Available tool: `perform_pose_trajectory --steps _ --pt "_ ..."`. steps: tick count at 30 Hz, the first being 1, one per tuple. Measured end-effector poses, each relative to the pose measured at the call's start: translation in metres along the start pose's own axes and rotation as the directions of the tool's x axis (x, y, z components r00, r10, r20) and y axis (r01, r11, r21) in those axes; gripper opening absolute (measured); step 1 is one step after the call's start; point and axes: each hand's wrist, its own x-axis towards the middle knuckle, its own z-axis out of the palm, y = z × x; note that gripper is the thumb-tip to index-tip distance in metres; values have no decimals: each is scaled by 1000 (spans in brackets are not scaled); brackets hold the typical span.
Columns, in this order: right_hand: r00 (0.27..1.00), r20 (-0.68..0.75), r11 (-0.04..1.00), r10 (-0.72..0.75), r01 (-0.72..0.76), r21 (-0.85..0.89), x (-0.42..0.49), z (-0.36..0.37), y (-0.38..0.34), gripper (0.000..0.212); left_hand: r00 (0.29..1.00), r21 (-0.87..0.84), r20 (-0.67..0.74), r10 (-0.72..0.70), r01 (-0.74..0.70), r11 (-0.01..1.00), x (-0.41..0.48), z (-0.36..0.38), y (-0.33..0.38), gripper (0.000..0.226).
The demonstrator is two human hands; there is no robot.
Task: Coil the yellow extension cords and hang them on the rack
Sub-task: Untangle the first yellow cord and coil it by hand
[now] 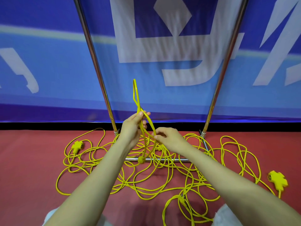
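Observation:
Yellow extension cords (138,190) lie in a tangled spread on the red floor under the chrome rack (96,66). My left hand (132,128) grips a few strands of one cord, and a narrow loop (135,92) sticks up above the fist. A round yellow plug (141,159) hangs from that bundle below my hand. My right hand (169,138) pinches a strand of the same cord just right of the left hand. Yellow multi-outlet heads lie at the left (77,145) and at the far right (277,178).
The rack's two slanted uprights, left and right (226,62), stand on a low crossbar (164,159) among the cords. A blue banner (48,70) with white shapes fills the wall behind. My knees in light trousers show at the bottom edge (228,216).

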Motion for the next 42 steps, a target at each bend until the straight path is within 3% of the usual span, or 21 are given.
perform_pose_trajectory --steps 5,10,14,18,23,27,34,39,42 --pt "970 -238 990 55 -22 140 2 -15 -3 16 992 110 -92 -83 93 990 6 -13 1 18" --pt "929 -367 978 -57 -21 -205 5 -36 2 26 989 288 -108 -101 128 949 8 -23 2 22" --pt "916 -385 828 -110 -130 -546 5 -49 0 23 986 431 -164 -27 96 897 9 -29 6 23" --pt "954 -278 687 -116 -125 -716 5 -53 6 16 985 386 -172 -31 97 917 8 -35 15 24" --pt "994 -94 794 -57 -12 -608 4 -41 12 29 998 516 -59 -30 56 854 2 -28 13 19" --pt "997 78 742 -5 56 -668 2 -39 6 44 995 643 -60 81 -24 765 3 -25 10 19" --pt "946 302 730 118 124 -672 -1 -33 8 43 1000 248 -16 -25 28 968 1 -18 12 19" --pt "884 454 799 109 194 -569 -4 -31 -5 49 998 -58 -42 -53 50 997 2 -14 11 19" --pt "845 527 804 95 247 -540 -5 -29 -10 54 997 -127 -35 -73 69 989 3 -13 7 17"
